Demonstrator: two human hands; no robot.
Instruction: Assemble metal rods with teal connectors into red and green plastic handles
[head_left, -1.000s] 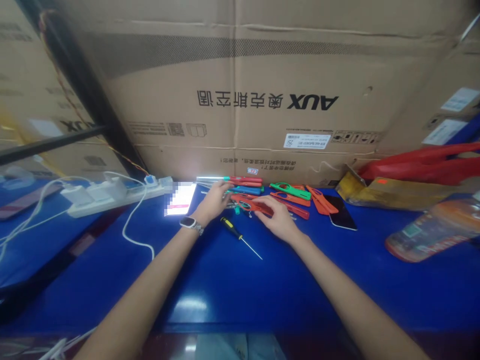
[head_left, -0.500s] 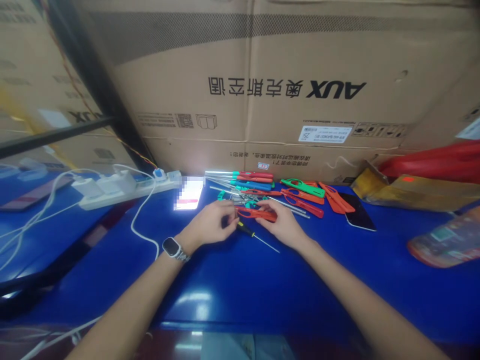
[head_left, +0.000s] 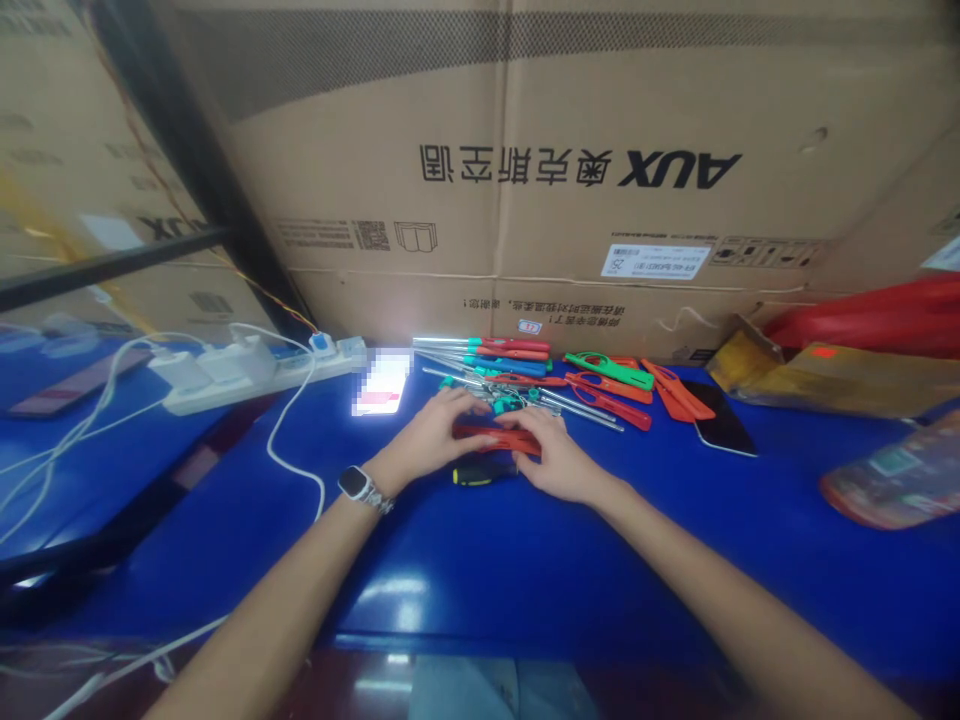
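My left hand (head_left: 431,437) and my right hand (head_left: 555,458) meet over a red plastic tool (head_left: 495,438) on the blue table (head_left: 480,570), each gripping one end of it. The left wrist wears a watch (head_left: 363,486). A black-handled screwdriver (head_left: 480,473) lies just under the red tool, between my hands. Behind them is a pile of screwdrivers (head_left: 495,360) with red, blue and teal handles. Red and green plastic tools (head_left: 615,385) lie to its right.
A large cardboard box (head_left: 525,170) stands along the back. A lit phone (head_left: 382,382) lies left of the pile, beside a white power strip (head_left: 232,380) with chargers and cables. A dark phone (head_left: 718,425) and packaged goods (head_left: 892,480) lie to the right.
My left hand came back from the pile toward me and took the left end of the red tool. The black-handled screwdriver now lies turned under it.
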